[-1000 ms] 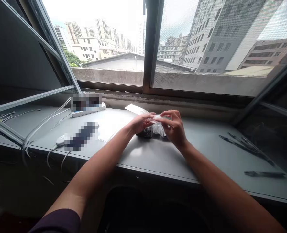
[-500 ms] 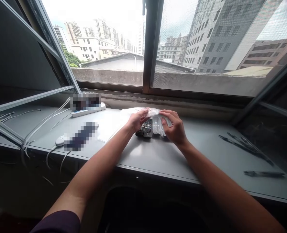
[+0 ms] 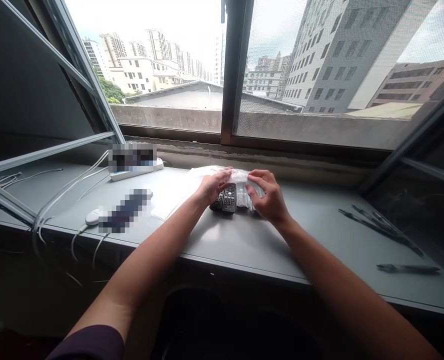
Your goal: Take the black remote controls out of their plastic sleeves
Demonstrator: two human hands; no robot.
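Observation:
A clear plastic bag is stretched between my two hands, raised a little above the desk. My left hand has its fingers over the bag's left part, closed on the plastic. On the other side, my right hand pinches the bag's right end between thumb and fingers. Below the bag lie black remote controls side by side, keys facing up. To their right is a plastic-wrapped bundle, partly covered by my right hand. Whether something is inside the held bag I cannot tell.
White sheets or bags lie left of my left hand. Further left are a power strip, white cables and a blurred-out dark object. Black cables and a dark pen-like item lie at the right. A window stands behind the desk.
My right hand has shifted slightly left and its fingers have moved on the plastic. The left hand and the remote controls have stayed nearly still.

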